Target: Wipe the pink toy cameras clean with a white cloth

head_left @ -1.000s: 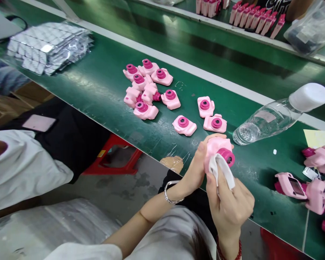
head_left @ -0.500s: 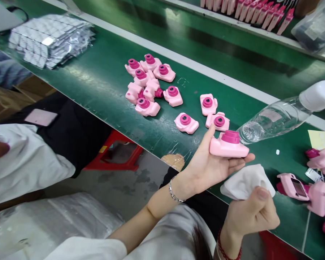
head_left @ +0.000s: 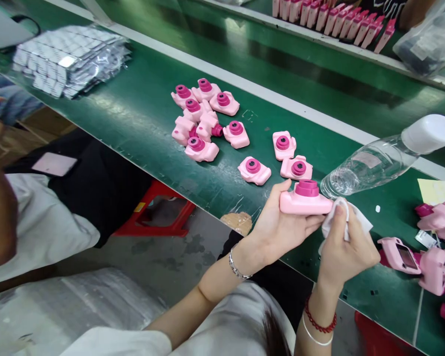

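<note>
Long green-surfaced bench [head_left: 141, 113] with white edge strip; grey concrete floor [head_left: 163, 257] below; red plastic stool [head_left: 159, 212] beneath; glare overhead.

A toy-assembly factory line. A long green conveyor belt [head_left: 141, 113] carries loose batches of identical pink toy cameras [head_left: 207, 118]; a parallel belt beyond holds a row of pink parts [head_left: 341, 22]. Stacked foil-wrapped packs [head_left: 68, 62] and another seated worker's white sleeve [head_left: 40, 222] flank the station.

Bright overhead light; white glare streaks on the green belt [head_left: 141, 113]; soft shadows; edges stretched and slightly blurred.
</note>
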{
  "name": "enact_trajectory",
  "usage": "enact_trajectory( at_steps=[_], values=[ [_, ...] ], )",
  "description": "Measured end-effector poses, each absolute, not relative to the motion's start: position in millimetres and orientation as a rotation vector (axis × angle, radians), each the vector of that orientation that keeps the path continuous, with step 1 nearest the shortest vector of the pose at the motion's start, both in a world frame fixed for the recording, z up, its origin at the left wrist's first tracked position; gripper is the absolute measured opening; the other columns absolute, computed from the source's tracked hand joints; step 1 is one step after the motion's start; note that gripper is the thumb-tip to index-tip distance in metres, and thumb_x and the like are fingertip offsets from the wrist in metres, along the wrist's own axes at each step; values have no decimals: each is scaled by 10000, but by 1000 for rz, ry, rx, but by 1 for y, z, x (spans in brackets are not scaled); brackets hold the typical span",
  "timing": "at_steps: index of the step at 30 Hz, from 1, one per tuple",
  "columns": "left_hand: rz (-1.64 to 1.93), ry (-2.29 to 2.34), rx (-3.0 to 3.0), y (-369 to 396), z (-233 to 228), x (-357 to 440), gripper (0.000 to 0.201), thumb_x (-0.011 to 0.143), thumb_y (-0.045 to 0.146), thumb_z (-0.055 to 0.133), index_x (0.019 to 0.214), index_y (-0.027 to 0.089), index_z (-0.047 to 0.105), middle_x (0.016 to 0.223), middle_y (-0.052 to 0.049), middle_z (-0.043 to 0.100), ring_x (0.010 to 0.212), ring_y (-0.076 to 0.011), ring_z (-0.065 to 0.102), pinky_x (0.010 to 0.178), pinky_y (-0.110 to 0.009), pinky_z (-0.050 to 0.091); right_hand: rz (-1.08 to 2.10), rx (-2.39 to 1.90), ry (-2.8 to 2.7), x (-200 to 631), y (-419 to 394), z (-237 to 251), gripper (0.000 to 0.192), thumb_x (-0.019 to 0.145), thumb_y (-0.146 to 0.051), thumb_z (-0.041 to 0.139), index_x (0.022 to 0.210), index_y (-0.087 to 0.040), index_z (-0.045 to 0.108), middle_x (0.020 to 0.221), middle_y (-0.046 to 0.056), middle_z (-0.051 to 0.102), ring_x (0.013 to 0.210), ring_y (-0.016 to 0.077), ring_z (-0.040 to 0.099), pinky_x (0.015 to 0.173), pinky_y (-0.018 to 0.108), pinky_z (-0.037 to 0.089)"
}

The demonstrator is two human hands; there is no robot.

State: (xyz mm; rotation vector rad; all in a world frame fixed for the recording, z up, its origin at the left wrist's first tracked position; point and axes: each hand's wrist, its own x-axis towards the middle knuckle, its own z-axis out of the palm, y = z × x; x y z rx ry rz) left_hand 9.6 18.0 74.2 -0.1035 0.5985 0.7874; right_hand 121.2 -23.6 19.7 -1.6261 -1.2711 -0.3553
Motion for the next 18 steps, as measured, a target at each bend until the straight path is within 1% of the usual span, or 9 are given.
enact_trajectory(
  at_steps=[3,6,7,9,12,15,16,18],
  values=[
    [759,588,-91,18,77,9,531,1015,528,334,941,129,677,917,-104,755,948,-219,703,1070,-327,443,-87,-1640,-1095,124,-29,20,196,949,-343,704,997,-201,830,835,52,791,696,208,730,641,301,553],
    [725,523,-68,17,75,6,585,1009,552,314,959,112,696,906,-113,760,907,-214,695,1073,-338,427,54,-1614,-978,119,-38,24,204,921,-393,730,968,-224,835,794,32,772,712,213,720,652,313,560],
    [716,486,-67,17,73,5,582,997,550,332,966,103,703,924,-120,764,905,-212,696,1070,-338,425,85,-1604,-950,118,-41,26,210,911,-406,738,958,-226,835,794,32,770,716,214,716,649,315,556],
    [697,382,-58,16,66,2,525,942,524,425,977,87,715,968,-129,769,934,-219,706,1078,-344,416,145,-1593,-887,116,-48,27,232,908,-425,735,939,-216,832,796,39,766,709,215,706,625,312,537],
    [696,221,-47,14,51,-3,442,812,469,582,1004,96,720,1102,-137,760,1119,-281,690,1124,-380,380,228,-1571,-778,115,-60,27,236,913,-421,727,936,-206,820,777,37,757,659,196,681,573,296,500],
    [727,163,-54,11,35,-6,447,750,489,643,1015,134,707,1291,-145,698,1384,-340,539,1158,-419,340,296,-1479,-788,113,-72,27,218,931,-396,707,953,-206,811,789,37,762,666,200,688,578,302,513],
    [725,160,-47,9,30,-6,452,741,509,654,1003,144,702,1329,-147,676,1440,-348,481,1166,-427,328,311,-1431,-860,112,-75,29,214,946,-387,688,966,-211,810,801,36,768,684,204,702,596,308,530],
    [692,156,-23,5,21,-6,462,718,545,680,969,156,694,1364,-153,649,1491,-359,408,1180,-448,307,331,-1285,-1134,109,-75,34,201,974,-366,655,1022,-242,806,825,17,781,705,192,722,620,295,554]
  ],
)
